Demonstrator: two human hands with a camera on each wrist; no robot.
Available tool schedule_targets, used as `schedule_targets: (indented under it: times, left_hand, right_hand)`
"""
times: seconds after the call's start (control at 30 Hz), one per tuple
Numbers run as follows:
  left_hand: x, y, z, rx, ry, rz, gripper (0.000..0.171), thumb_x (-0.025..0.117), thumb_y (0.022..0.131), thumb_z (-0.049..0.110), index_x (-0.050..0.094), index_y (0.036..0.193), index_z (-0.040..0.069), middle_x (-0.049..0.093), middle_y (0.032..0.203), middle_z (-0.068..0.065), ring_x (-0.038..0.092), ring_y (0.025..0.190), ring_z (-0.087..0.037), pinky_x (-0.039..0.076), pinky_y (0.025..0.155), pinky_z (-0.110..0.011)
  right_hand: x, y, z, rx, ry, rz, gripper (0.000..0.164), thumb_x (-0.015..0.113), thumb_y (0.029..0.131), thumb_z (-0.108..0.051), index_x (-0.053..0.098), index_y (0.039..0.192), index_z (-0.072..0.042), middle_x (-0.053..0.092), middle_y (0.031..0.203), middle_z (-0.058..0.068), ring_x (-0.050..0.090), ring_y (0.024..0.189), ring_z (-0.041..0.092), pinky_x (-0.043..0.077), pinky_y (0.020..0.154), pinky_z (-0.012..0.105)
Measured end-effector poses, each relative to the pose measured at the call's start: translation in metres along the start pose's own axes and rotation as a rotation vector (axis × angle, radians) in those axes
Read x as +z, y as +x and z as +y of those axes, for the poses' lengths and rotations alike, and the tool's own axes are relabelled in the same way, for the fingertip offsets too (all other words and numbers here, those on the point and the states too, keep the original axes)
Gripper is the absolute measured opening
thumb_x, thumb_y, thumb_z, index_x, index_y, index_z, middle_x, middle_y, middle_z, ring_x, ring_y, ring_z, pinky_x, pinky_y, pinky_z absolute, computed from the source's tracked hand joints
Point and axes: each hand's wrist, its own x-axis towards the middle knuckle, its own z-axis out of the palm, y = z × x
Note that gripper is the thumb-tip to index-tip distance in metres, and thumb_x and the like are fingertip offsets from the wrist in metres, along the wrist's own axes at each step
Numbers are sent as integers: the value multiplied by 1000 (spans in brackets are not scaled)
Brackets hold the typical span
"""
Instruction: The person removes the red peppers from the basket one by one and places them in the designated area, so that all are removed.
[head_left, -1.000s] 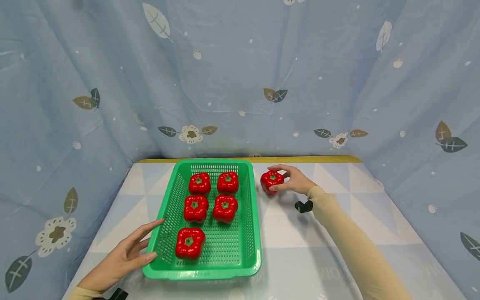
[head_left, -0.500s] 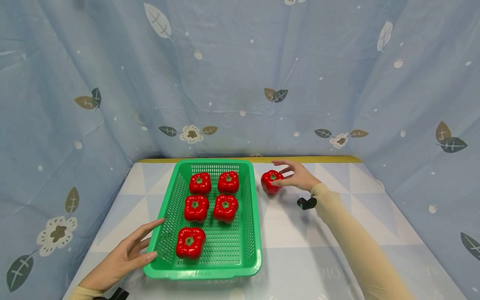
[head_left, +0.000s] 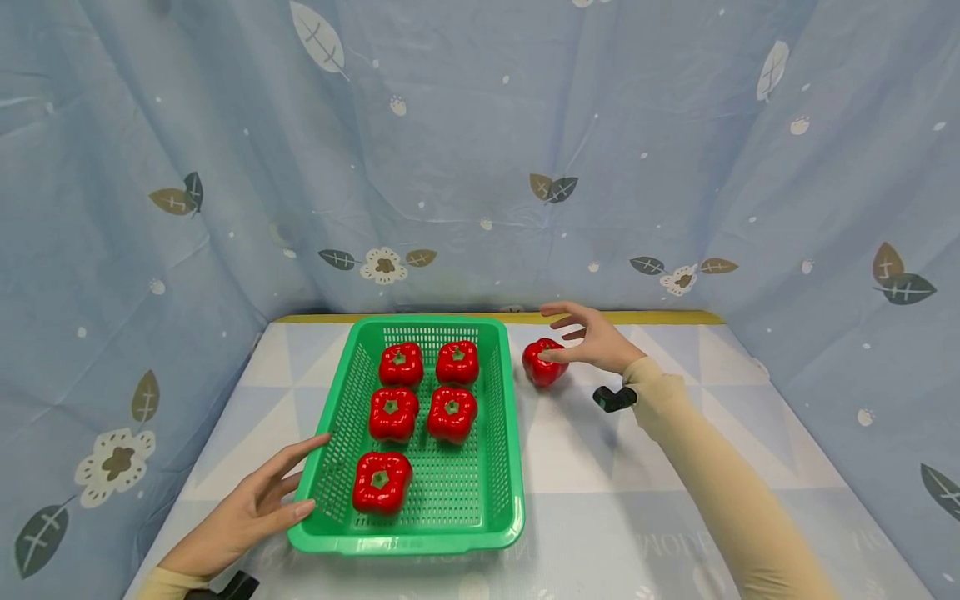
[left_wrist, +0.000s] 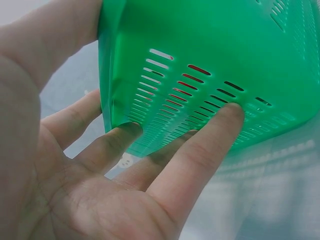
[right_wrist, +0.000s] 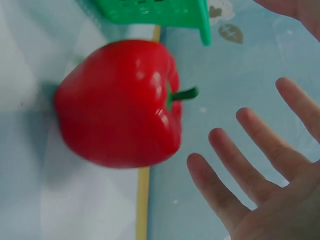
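A green plastic basket (head_left: 498, 500) stands left of centre on the table, with several red bell peppers, such as the nearest one (head_left: 382, 483), standing inside. My left hand (head_left: 251, 508) holds the basket's left side: thumb and index fingertip lie over the rim, and the other fingers (left_wrist: 200, 155) press the slotted outer wall in the left wrist view. Right of the basket, one more bell pepper (right_wrist: 117, 107) stands on the table, its green stem showing. My right hand (head_left: 596, 340) hovers beside and above it, fingers spread and apart from it in the right wrist view.
A pale patterned cloth covers the table (head_left: 585, 533), whose far edge has a yellow strip (head_left: 622, 317). A blue leaf-print curtain (head_left: 480, 150) hangs behind and along both sides. Each wrist carries a small black device (head_left: 615, 398).
My right hand has let go of the bell pepper and moved up and slightly right, its fingers spreading. The pepper stays beside the basket. My left hand has not moved.
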Motion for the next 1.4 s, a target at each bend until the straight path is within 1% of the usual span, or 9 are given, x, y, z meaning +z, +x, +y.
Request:
schedule_targets:
  times: [0.17, 0.43, 0.57, 0.73, 0.93, 1.07, 1.17, 1.3, 1.4]
  left_hand:
    - [0, 0, 1, -16, -26, -10, 75, 65, 111, 8, 26, 175, 17, 17, 177, -16, 18, 156, -65, 52, 104, -22]
    - [0, 0, 1, -40, -37, -6, 76, 66, 111, 10, 26, 175, 20, 16, 177, -15, 19, 156, -66, 54, 104, -25]
    - [0, 0, 1, -31, -10, -3, 76, 67, 111, 11, 26, 175, 20, 16, 178, -17, 18, 156, -64, 53, 105, -23]
    - [0, 0, 0, -40, -30, -6, 77, 66, 111, 11, 25, 175, 19, 14, 178, -17, 18, 156, -66, 54, 103, -24]
    - [0, 1, -1, -40, -21, -8, 77, 66, 111, 11, 25, 175, 19, 14, 178, -17, 17, 156, -66, 51, 103, -21]
    - [0, 0, -1, -33, -1, -8, 75, 65, 112, 12, 26, 175, 22, 14, 178, -17, 18, 156, -66, 55, 107, -31]
    - [-1, 0, 0, -31, -5, -12, 75, 65, 112, 12, 25, 175, 23, 14, 179, -16, 17, 156, -67, 56, 109, -37]
    - [-1, 0, 0, -36, -33, -18, 76, 64, 112, 11, 24, 175, 23, 12, 179, -16, 16, 155, -68, 56, 105, -30]
    - [0, 0, 1, -42, -44, -17, 76, 64, 112, 11, 24, 176, 21, 11, 179, -16, 15, 155, -68, 55, 103, -26]
  right_hand:
    - [3, 0, -14, -51, 29, -11, 75, 93, 89, -11, 59, 156, -14, 59, 154, 8, 61, 133, 34, 53, 112, 60]
    - [14, 2, -37, -120, 102, -79, 78, 92, 89, -5, 57, 158, -16, 59, 153, 9, 65, 128, 33, 56, 105, 62]
    - [23, 5, -49, -164, 133, -125, 79, 92, 88, -4, 57, 158, -14, 58, 154, 13, 66, 127, 38, 57, 103, 64]
    - [35, 7, -64, -186, 150, -191, 79, 93, 88, -6, 57, 157, -19, 59, 153, 10, 66, 126, 46, 60, 99, 60]
    - [51, 8, -75, -197, 159, -270, 78, 94, 86, -5, 59, 155, -19, 60, 152, 3, 68, 123, 38, 62, 96, 61]
    - [60, 12, -80, -215, 158, -322, 75, 94, 86, -7, 60, 152, -15, 58, 154, 4, 66, 123, 42, 61, 97, 61]
    - [66, 14, -83, -213, 152, -361, 75, 94, 87, -9, 60, 152, -16, 57, 155, 1, 64, 125, 49, 62, 97, 57]
    - [73, 17, -87, -203, 101, -399, 75, 96, 86, -14, 61, 153, -21, 57, 155, -3, 63, 126, 49, 64, 96, 47]
    - [78, 19, -90, -193, 67, -427, 75, 97, 87, -16, 62, 153, -20, 57, 156, 0, 63, 126, 47, 63, 96, 43]
